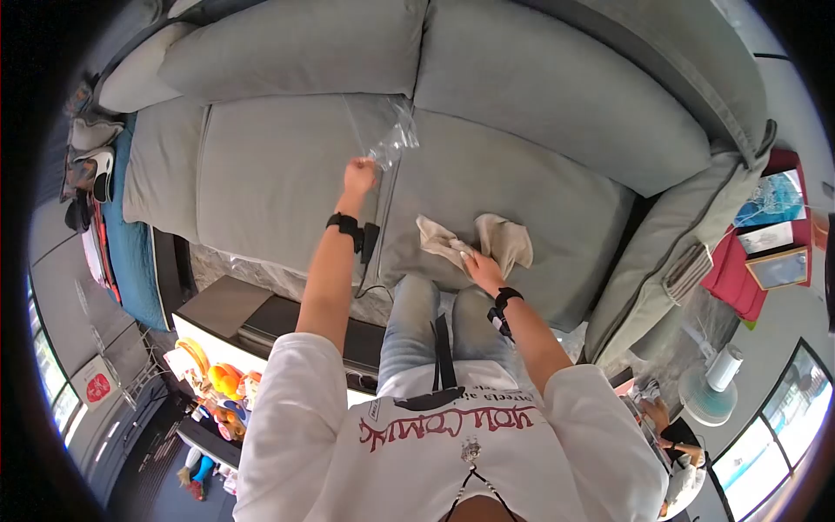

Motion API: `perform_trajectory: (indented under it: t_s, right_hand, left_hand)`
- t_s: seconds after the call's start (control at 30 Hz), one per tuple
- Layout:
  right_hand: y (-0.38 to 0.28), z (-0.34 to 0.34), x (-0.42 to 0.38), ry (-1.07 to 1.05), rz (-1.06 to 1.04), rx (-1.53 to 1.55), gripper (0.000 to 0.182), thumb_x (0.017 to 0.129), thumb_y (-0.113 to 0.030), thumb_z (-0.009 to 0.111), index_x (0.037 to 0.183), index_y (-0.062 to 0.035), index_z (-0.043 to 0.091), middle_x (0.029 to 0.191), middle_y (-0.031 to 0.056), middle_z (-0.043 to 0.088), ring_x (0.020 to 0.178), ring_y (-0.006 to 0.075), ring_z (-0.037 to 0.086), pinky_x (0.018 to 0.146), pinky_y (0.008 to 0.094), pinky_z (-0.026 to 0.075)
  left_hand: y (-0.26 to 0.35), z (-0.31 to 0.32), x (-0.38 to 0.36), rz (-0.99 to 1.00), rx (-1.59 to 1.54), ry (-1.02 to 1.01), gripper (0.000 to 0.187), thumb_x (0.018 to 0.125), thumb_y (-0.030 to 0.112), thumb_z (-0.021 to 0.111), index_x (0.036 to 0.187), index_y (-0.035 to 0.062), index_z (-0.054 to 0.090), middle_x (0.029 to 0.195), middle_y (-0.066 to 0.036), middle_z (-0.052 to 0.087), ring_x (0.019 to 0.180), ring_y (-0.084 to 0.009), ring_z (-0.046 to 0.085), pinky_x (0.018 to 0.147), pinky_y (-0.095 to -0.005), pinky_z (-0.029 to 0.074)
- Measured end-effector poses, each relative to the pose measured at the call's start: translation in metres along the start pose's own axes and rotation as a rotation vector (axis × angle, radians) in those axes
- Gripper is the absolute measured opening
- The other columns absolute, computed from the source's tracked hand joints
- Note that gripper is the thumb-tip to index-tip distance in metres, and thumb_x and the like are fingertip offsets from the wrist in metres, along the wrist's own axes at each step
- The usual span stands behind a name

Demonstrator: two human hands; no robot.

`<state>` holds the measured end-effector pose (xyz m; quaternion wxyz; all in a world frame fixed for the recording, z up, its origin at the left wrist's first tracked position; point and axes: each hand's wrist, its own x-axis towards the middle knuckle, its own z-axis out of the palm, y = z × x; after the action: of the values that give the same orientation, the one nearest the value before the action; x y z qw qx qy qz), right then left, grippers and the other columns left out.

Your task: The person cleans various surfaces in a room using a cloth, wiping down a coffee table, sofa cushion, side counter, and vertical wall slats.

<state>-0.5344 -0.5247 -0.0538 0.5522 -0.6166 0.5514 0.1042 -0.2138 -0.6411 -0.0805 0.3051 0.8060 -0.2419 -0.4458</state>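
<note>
Two bare hands are reaching over a grey sofa [278,213] in the head view. With its fingers curled nearly closed, the left hand [359,177] is gripping the near end of a clear plastic film [400,135], which is extending from the fist toward the back cushions [557,78], around the seam between the left seat cushion [278,148] and the right seat cushion [531,183]. The right hand [484,271], partly curled, is pinching a beige cloth [511,244] at the front part of the right seat cushion; the cloth is spreading out on both sides of the fingers. Black wristbands [346,227] are circling both wrists. Another person [687,491] is showing at the lower right, near a white fan [709,396].
</note>
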Motion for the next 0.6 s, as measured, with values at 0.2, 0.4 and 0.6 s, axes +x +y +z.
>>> perform_trajectory:
  t_s: [0.2, 0.4, 0.6]
  right_hand:
    - [0.042, -0.012, -0.028, 0.303, 0.030, -0.001, 0.044, 0.082, -0.040, 0.035, 0.088, 0.0009, 0.051, 0.086, 0.0241, 0.055, 0.083, 0.0404, 0.050, 0.070, 0.0438, 0.040]
    - [0.058, -0.035, -0.082, 0.300, 0.065, 0.069, 0.048, 0.082, -0.041, 0.036, 0.090, 0.0033, 0.053, 0.092, 0.0245, 0.054, 0.088, 0.0396, 0.050, 0.076, 0.0439, 0.038]
    - [0.132, -0.009, -0.104, 0.233, 0.045, -0.049, 0.050, 0.082, -0.044, 0.037, 0.089, 0.0023, 0.054, 0.087, 0.0224, 0.056, 0.084, 0.0367, 0.052, 0.073, 0.0392, 0.040]
  left_hand:
    - [-0.069, 0.019, -0.133, -0.019, 0.388, -0.219, 0.017, 0.070, 0.017, 0.051, 0.068, 0.0014, 0.054, 0.060, -0.010, 0.058, 0.060, -0.0228, 0.059, 0.057, -0.0342, 0.046]
    - [-0.178, 0.022, -0.285, 0.253, 0.626, -0.451, 0.023, 0.069, 0.023, 0.051, 0.064, 0.0016, 0.057, 0.060, -0.012, 0.058, 0.059, -0.0234, 0.059, 0.058, -0.0330, 0.046]
    - [-0.189, 0.002, -0.324, -0.065, 0.228, -0.258, 0.028, 0.068, 0.028, 0.055, 0.065, 0.0010, 0.057, 0.058, -0.012, 0.058, 0.054, -0.0226, 0.058, 0.056, -0.0335, 0.045]
